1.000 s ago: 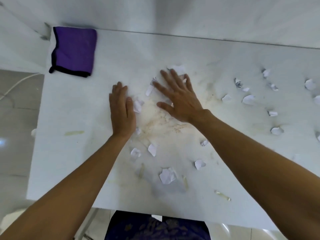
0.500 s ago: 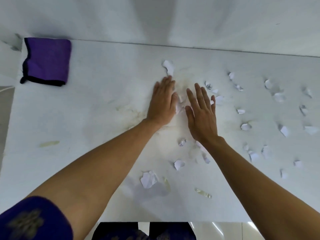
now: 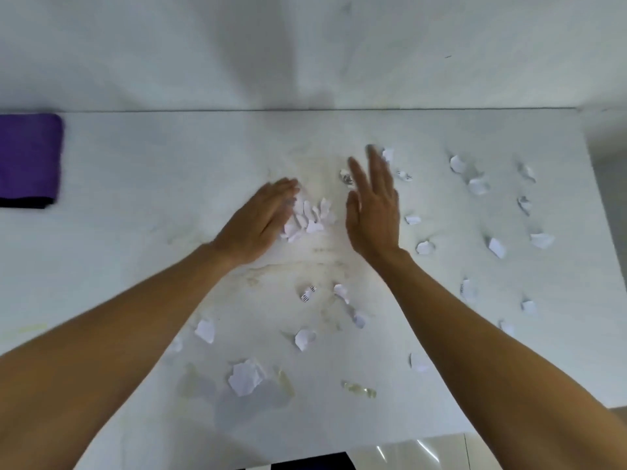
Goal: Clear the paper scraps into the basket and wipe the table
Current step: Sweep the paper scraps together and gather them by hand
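Since the prior frame the flat, open-fingered left hand (image 3: pixel 258 222) and right hand (image 3: pixel 373 212) have parted around a paper scraps (image 3: pixel 310 218) pile on the desk (image 3: pixel 135 252); gathering step; next, sweep in scraps lying right of the right hand.

We see torn white paper scraps (image 3: pixel 310 217) heaped mid-counter (image 3: pixel 135 252), others scattered; a folded purple cloth (image 3: pixel 29 161) lies far left.

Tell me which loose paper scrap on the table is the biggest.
The biggest is the crumpled white scrap at the near edge of the table, between the forearms. It is clearly wider than the other single scraps, and it lies apart from the small pile by the left hand.
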Demonstrator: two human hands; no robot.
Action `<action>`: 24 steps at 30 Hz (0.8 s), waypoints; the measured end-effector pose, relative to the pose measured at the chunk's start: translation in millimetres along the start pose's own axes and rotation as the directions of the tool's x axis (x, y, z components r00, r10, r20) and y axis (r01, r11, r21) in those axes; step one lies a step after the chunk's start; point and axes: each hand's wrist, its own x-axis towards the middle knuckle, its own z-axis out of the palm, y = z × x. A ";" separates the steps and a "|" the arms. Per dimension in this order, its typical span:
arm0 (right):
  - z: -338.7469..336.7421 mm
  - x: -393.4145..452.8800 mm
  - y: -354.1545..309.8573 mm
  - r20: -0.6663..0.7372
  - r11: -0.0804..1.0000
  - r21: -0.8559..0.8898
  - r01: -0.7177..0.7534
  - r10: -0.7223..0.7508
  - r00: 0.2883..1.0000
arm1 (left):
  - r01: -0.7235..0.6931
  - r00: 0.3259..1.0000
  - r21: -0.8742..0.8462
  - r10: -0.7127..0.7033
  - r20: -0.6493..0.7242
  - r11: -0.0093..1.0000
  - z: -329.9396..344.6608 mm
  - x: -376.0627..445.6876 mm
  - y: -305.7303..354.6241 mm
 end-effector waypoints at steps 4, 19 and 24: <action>5.8 22.8 34.2 0.112 0.966 -0.049 -0.253 0.257 0.960 | 0.100 0.985 -0.094 -0.111 -0.128 0.991 13.7 -13.8 14.0; 7.5 4.9 16.2 0.343 0.999 0.048 -0.019 0.001 0.939 | 0.224 0.973 -0.124 -0.229 -0.022 0.967 29.3 -1.2 42.8; -0.2 -60.3 13.5 0.081 0.992 0.053 -0.112 0.108 0.991 | 0.162 0.984 -0.075 -0.167 -0.067 0.984 34.9 -12.7 52.0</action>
